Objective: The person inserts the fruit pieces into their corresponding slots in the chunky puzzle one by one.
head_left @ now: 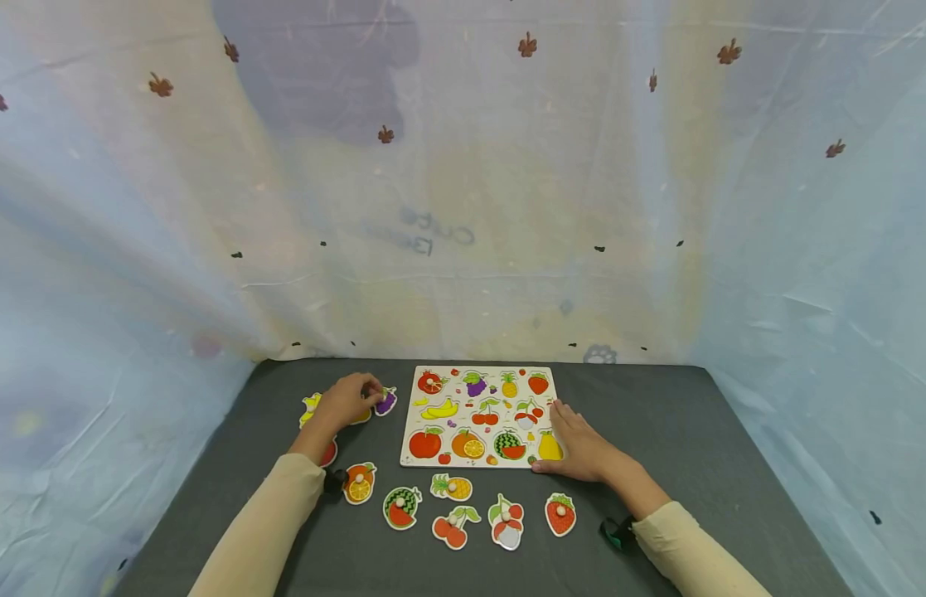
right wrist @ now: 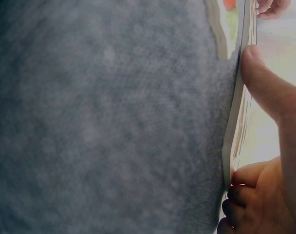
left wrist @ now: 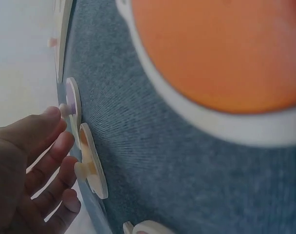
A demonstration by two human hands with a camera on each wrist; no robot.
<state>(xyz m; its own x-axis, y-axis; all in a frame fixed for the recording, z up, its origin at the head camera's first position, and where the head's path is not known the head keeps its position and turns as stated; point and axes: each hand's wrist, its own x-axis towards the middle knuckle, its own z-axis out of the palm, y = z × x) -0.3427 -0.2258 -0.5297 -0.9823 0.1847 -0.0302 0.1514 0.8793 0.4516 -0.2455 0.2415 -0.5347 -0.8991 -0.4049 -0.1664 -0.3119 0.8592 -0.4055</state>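
Note:
My left hand (head_left: 347,401) is at the left of the fruit board, fingers half bent. In the left wrist view, its thumb and index fingertips are right at the knob of a purple fruit piece (left wrist: 74,100), which is also seen as a purple grape-like piece (head_left: 385,401) in the head view. Under the other fingers stands an orange-yellow piece (left wrist: 92,163) with a pale knob. My right hand (head_left: 579,445) lies spread at the near right corner of the white fruit puzzle board (head_left: 463,460), its fingers along the right edge and its thumb at the front edge.
Before the board lie knobbed pieces: orange (head_left: 359,483), watermelon (head_left: 400,509), pineapple (head_left: 451,487), cherries (head_left: 455,528), a red-and-white fruit (head_left: 506,522) and strawberry (head_left: 560,515). A yellow piece (head_left: 310,406) and a red piece (head_left: 329,453) are partly behind the left arm. A curtain (head_left: 463,315) surrounds the dark table.

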